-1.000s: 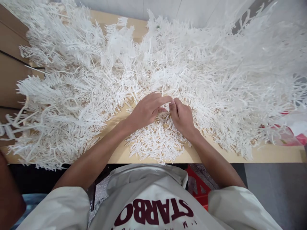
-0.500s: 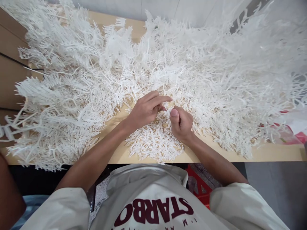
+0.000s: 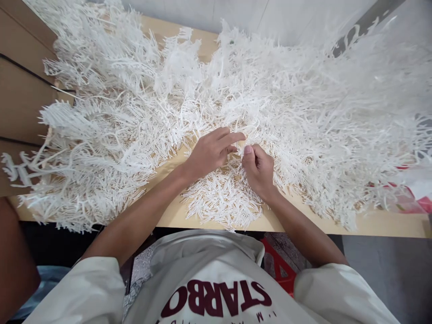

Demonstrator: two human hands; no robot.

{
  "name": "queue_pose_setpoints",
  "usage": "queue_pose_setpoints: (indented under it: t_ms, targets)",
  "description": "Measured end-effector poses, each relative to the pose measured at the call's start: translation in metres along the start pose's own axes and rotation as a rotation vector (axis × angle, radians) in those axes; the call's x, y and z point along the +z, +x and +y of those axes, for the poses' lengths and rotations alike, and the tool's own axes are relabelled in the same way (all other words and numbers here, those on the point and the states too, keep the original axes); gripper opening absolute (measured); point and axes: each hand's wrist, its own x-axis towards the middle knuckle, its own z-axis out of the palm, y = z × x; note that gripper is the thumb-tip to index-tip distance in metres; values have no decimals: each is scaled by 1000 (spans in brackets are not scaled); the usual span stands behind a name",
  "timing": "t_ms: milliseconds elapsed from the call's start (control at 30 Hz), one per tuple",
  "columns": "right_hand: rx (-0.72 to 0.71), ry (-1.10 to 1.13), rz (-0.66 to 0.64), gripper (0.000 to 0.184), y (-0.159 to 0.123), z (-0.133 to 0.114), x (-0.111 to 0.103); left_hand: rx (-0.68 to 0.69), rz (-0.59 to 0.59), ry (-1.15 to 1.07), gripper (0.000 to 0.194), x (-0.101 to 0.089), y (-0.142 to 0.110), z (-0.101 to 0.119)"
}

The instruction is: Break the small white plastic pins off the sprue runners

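Note:
My right hand (image 3: 259,172) is closed in a fist with the thumb pressed on top, gripping a small branched white plastic piece (image 3: 240,152) that pokes out toward the left. Just left of it is my left hand (image 3: 209,152), its index finger stretched out over the piece and the thumb apart below. Whether its fingertips touch the piece is hard to make out. Under both hands lies a heap of short loose white plastic sticks (image 3: 224,198). Around them spreads a large mass of branched white plastic strands (image 3: 135,112).
The strands cover most of the pale wooden table (image 3: 378,222). A cardboard box (image 3: 23,103) with black straps stands at the left. Pink-and-clear plastic bags (image 3: 400,198) lie at the right end. Another person's limb (image 3: 15,261) is at the left edge; a red plastic frame (image 3: 281,272) is below the table.
The view has shifted slightly. My left thumb and index finger have spread a little apart beside the right fist, which keeps its grip.

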Motion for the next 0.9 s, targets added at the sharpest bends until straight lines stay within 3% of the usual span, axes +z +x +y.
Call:
queue_pose_setpoints:
  t_ms: [133, 300, 500, 567, 667, 733, 900]
  targets:
    - [-96, -41, -24, 33, 1, -5, -3, 24, -41, 50, 20, 0, -2, 0]
    - [-222, -128, 20, 33, -1, -10, -8, -26, -33, -117, 17, 4, -1, 2]
    - [-590, 79, -89, 35, -12, -15, -9, -264, 148, -104, 18, -6, 4, -21]
    - [-519, 118, -48, 33, -11, -12, -10, -268, 125, -120, 20, -9, 4, -23]
    - [-179, 91, 116, 18, 0, -6, -13, -173, 16, -132, 21, -7, 4, -17]
    - [-20, 59, 151, 11, 9, -3, -16, -120, -31, -125, 18, -5, 3, -13]
    - [-56, -148, -58, 26, 20, 5, -19, -91, -85, -149, 14, -4, 1, -8]
